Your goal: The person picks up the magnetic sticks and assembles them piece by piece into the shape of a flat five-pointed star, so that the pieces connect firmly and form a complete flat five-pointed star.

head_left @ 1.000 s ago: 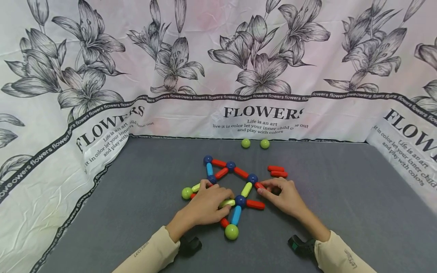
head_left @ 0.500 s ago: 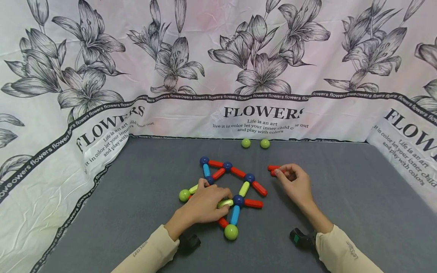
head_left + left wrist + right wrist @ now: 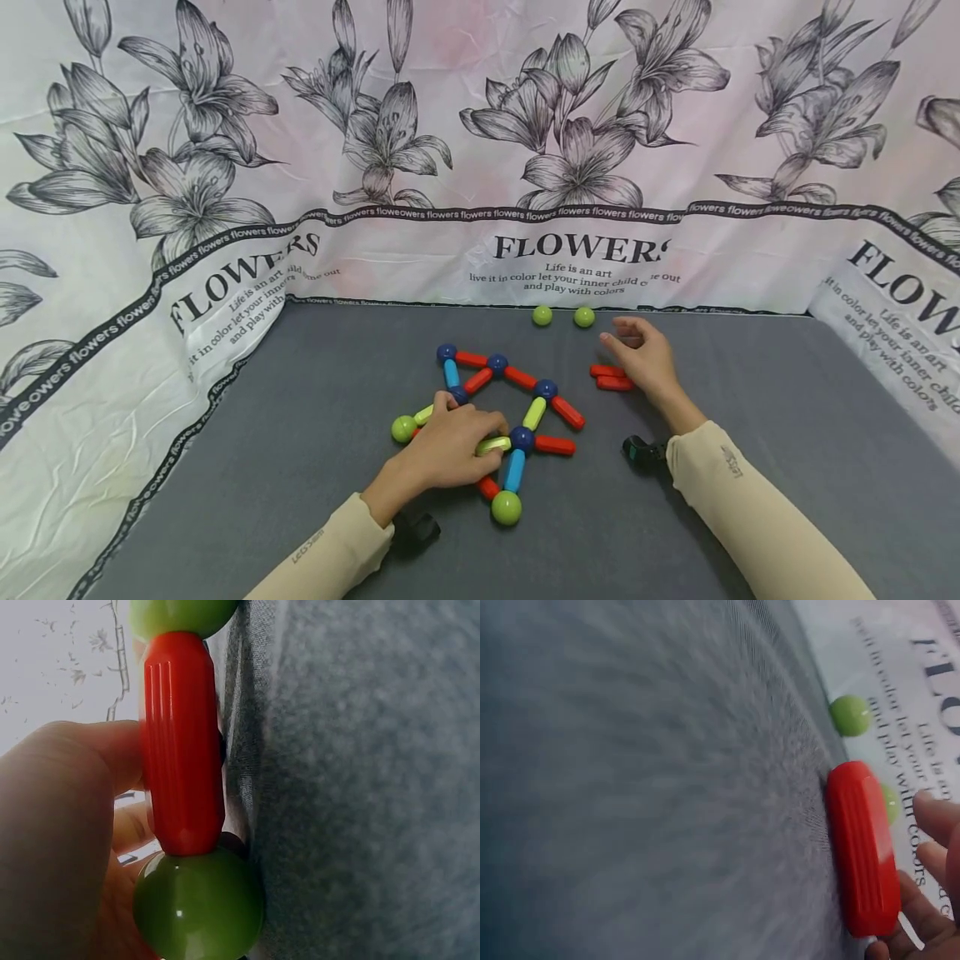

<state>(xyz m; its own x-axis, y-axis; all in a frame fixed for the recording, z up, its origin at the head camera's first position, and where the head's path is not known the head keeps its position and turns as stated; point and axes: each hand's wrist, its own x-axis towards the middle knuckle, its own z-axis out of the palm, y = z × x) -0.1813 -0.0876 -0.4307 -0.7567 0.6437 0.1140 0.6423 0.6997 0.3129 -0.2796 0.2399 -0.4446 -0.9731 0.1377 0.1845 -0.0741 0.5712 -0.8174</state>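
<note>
My left hand (image 3: 453, 446) holds a structure of magnetic rods and balls on the table, fingers curled over its left part and by a yellow-green rod (image 3: 493, 446). A blue ball (image 3: 522, 438) joins that rod to others. In the left wrist view, the thumb touches a red rod (image 3: 182, 742) between two green balls, one being the near green ball (image 3: 199, 904). My right hand (image 3: 645, 358), loosely bent and holding nothing, hovers beyond two loose red rods (image 3: 614, 383), near a green ball (image 3: 583, 317). One loose red rod (image 3: 862, 847) fills part of the right wrist view.
Another loose green ball (image 3: 542, 315) lies at the table's back edge. Behind it rises a white cloth (image 3: 420, 258) printed with flowers. The table (image 3: 750, 433) has a dark grey cover. Two red rods, including this red rod (image 3: 555, 446), stick out from the structure's right side.
My right hand let go of the red rod at the structure's right, passed over the loose red rods and moved back towards the green balls. The structure shifted slightly left; my left hand stayed on it.
</note>
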